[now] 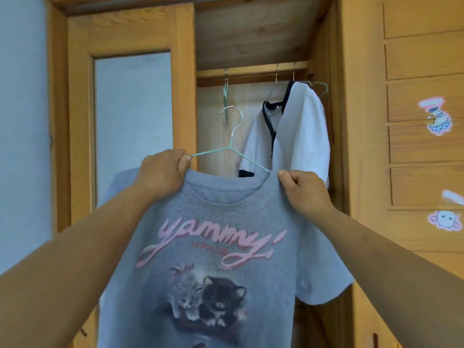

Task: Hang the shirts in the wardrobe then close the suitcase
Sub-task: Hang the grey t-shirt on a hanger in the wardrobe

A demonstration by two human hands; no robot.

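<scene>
1. Grey shirt [226, 247], printed with pink "yammy!" lettering and two kittens, was held up in front of the open wardrobe [251, 33], partly threaded onto a pale green wire hanger [232, 149].
2. Left hand [163, 172] gripped the shirt's shoulder where one arm of the hanger met the fabric, fingers curled around both.
3. Right hand [301, 189] pinched the opposite side of the collar, just beside the point where the hanger's other arm slipped inside the neckline; the hands were apart, one at each shoulder.
4. Hanger's silver hook stood free in the air below the wardrobe rail [251, 67], not touching it.
5. White shirt [296, 131] with dark trim hung from the rail toward the right side of the wardrobe, behind the grey one.
6. Empty hangers [226, 96] dangled near the rail's left end.
7. Cartoon stickers [438, 119] dotted the slatted wooden door [414, 59] at right, while a glazed door [130, 121] stood at left.
</scene>
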